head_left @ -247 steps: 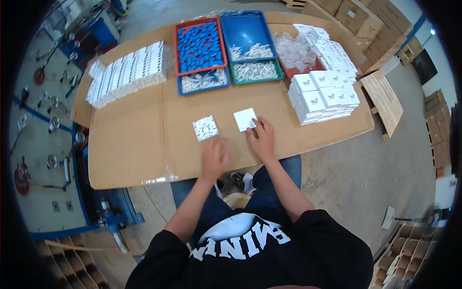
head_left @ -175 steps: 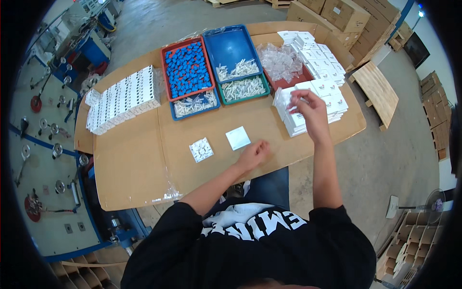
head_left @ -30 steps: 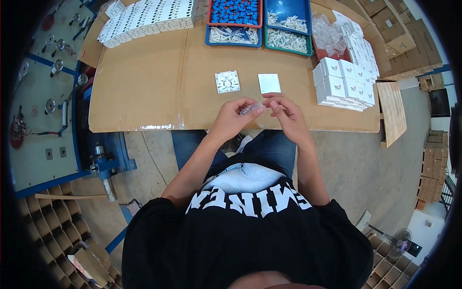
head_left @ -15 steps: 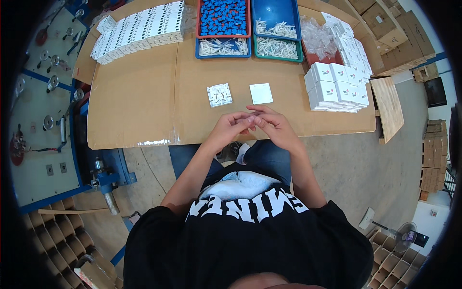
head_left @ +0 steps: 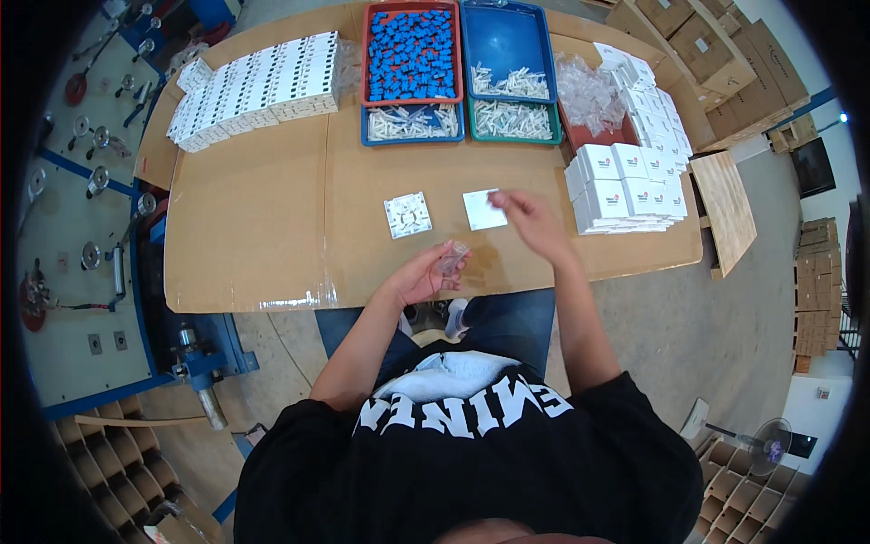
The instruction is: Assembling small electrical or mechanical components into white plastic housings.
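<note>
My left hand (head_left: 426, 273) is at the table's near edge, fingers curled round a small clear plastic bag (head_left: 453, 258). What the bag contains is too small to make out. Over the right edge of a flat white square plate (head_left: 480, 213) is my right hand (head_left: 536, 225), its thumb and fingertips drawn together. Anything pinched in it is hidden. Left of that plate lies a second white square piece (head_left: 408, 216) with moulded fittings and holes on its face.
Trays stand at the back: a red one of blue parts (head_left: 410, 54), others with white plugs (head_left: 512, 121). White boxes (head_left: 263, 86) line the back left; more (head_left: 630, 190) are stacked right, beside crumpled clear bags (head_left: 589, 95). The cardboard tabletop (head_left: 254, 227) ends before my lap.
My hands were together; now they are apart. The right has moved right to the flat plate, while the left stays low with the clear bag now visible. The whole view has shifted slightly.
</note>
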A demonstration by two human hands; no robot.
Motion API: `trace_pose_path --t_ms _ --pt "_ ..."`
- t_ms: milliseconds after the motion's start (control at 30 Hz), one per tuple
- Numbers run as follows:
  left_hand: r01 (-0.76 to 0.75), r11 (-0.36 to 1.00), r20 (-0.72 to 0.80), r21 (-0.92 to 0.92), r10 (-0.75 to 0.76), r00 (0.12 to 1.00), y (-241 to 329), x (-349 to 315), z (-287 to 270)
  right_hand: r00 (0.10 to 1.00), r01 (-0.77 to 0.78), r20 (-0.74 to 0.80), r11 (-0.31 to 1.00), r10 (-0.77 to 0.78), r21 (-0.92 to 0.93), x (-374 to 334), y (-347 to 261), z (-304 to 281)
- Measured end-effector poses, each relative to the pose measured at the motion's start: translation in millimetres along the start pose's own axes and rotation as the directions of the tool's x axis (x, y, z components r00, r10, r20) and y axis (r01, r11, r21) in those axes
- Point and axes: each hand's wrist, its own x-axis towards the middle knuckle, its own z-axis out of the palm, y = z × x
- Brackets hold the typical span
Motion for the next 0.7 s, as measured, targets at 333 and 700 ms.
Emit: trace_pose_path --t_ms 333,700 --pt "0.286 0.91 0.305 -0.301 -0.192 0.933 -18.3 36.0 -69.5 0.878 -0.19 -0.469 0.825 -0.1 -0.532 220.1 59.0 -113.5" --pt "0.435 0.845 0.41 -0.311 -0.293 0.864 -11.7 36.8 -68.8 0.906 -0.376 -0.421 0.538 0.044 -0.755 325.4 90.3 -137.5"
